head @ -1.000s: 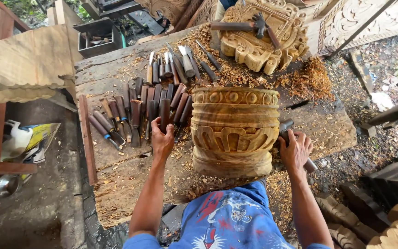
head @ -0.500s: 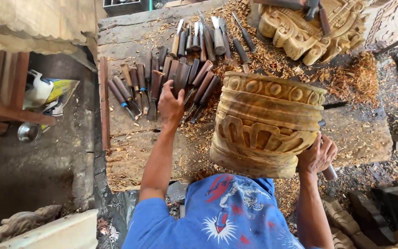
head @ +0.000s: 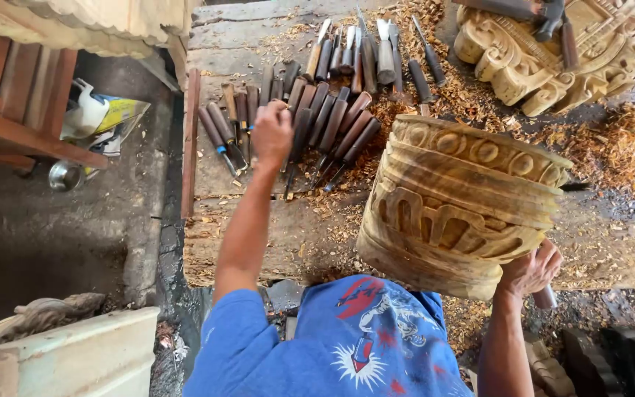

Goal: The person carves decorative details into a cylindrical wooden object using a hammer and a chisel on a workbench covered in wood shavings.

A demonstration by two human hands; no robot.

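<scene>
The left hand [head: 272, 134] reaches forward over a row of wood-handled carving chisels [head: 325, 121] lying side by side on the plank workbench [head: 273, 235], its fingers curled together on one handle among them. More chisels with bare metal blades [head: 376, 51] lie further ahead of it.

The right hand [head: 531, 270] grips the lower edge of a round carved wooden capital [head: 457, 202], tilted on the bench, and also clasps a short tool handle [head: 545, 296] under its palm.

Far to the left of the left hand, a flat yellow and blue package [head: 115, 117] lies on the ground beside a white plastic jug [head: 86, 110]. Wood shavings [head: 604, 147] lie beyond the capital, near an ornate carved panel [head: 553, 51].
</scene>
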